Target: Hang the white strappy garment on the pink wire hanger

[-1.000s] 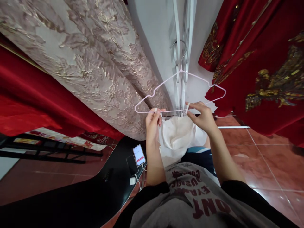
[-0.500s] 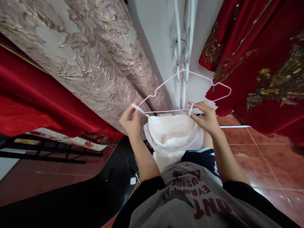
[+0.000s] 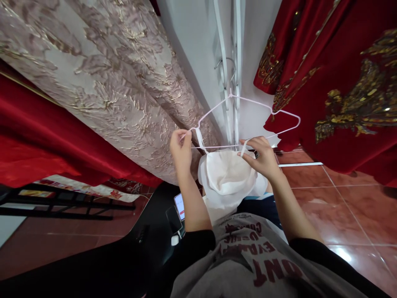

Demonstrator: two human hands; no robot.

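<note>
A thin pale pink wire hanger (image 3: pixel 281 112) hangs by its hook from a white rack (image 3: pixel 236 62) against the wall. Below it hangs a white garment (image 3: pixel 228 178) with two narrow straps. My left hand (image 3: pixel 181 150) is closed in a pinch on the left strap, which loops over the hanger's left end. My right hand (image 3: pixel 262 156) is closed on the right strap, just under the hanger's bottom bar. The garment sags between my two hands.
A beige and gold brocade dress (image 3: pixel 118 82) hangs at the left over red fabric (image 3: pixel 40 140). Red gold-embroidered garments (image 3: pixel 341 82) hang at the right. A phone (image 3: pixel 179 206) on a cable lies on a black surface (image 3: pixel 93 265) below. The floor (image 3: pixel 347 207) is red tile.
My left hand has moved right and up, bringing the left strap onto the hanger's left end. The right hand stays on the right strap. The view has shifted slightly.
</note>
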